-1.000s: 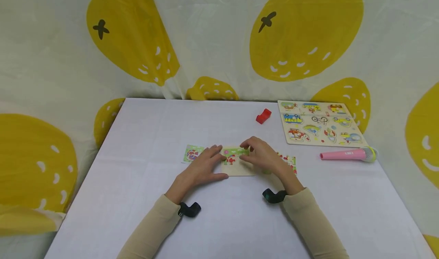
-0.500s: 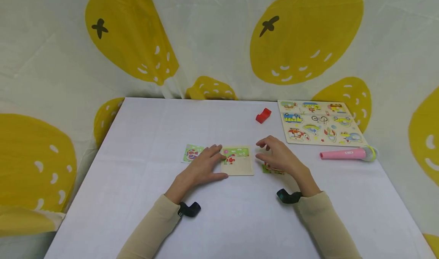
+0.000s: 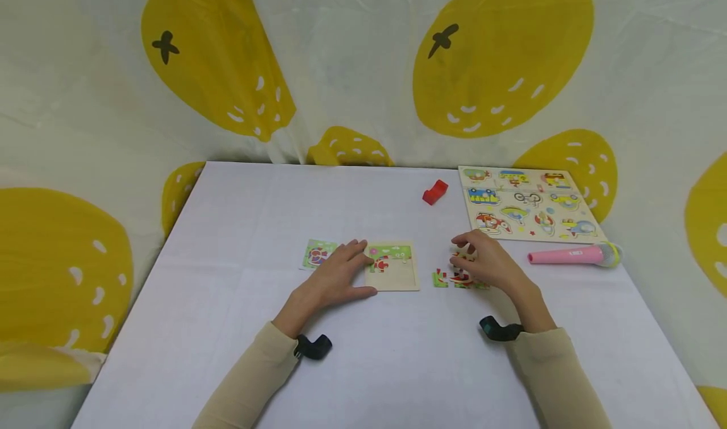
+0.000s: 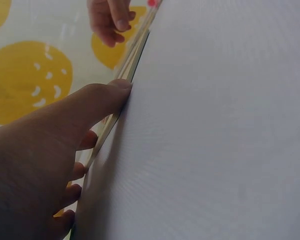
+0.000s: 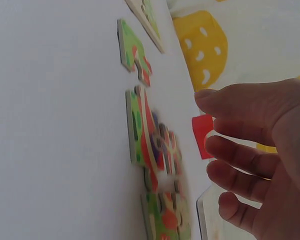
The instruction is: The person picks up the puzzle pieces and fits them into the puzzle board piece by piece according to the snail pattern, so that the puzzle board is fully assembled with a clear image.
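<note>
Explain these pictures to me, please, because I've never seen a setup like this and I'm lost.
There's no machine here: a person works bare-handed at a white table. One camera on the head looks down over everything; a camera on each wrist gives the two close-ups. The left hand rests on the left side of a wooden puzzle tray, its thumb against the near edge. The right hand is by some loose puzzle pieces, fingers bent, apparently holding nothing. A green picture card is partly hidden by the left hand. Toward the back and right lie a small red object, a vehicle puzzle board and a pink toy microphone.
</note>
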`<state>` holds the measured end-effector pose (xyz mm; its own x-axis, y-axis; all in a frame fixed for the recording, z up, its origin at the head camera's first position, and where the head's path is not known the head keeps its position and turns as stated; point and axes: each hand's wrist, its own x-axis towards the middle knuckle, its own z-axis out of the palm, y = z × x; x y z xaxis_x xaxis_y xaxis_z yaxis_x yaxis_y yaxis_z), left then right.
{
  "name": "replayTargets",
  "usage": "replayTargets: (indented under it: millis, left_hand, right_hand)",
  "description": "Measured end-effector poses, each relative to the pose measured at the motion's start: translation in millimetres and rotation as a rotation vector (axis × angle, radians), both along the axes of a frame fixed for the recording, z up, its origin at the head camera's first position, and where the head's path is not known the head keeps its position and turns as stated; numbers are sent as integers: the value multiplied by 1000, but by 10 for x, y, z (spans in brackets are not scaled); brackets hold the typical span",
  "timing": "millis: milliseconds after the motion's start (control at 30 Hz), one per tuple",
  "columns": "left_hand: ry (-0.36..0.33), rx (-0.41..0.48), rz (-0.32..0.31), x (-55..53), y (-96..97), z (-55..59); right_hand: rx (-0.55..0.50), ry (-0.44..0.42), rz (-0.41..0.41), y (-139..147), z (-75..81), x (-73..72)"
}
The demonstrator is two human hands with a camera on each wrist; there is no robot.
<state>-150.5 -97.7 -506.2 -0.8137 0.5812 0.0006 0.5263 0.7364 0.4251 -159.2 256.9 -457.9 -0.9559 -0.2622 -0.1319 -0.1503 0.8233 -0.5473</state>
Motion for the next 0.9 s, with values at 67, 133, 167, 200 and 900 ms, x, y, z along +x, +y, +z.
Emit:
replayTargets:
  millis: [67,133,167,200,900]
  left_hand:
    - [0,-7,2,0,-1,-2]
    - [1,-11,3,-1,1,-5]
    - [1,-15,5,0,2,-6]
    - [-1,-18,6,3,3,-3]
    - [-5,-11,7,8,1,1]
  right_hand:
    - [7,2,-3,36,-15,6]
    - [16,0,-3,66,-34,13]
    - [19,0,-2,78,-44,17]
    - [23,-2,-1,91,-54,21]
    - [31,-53,13,128,-91,25]
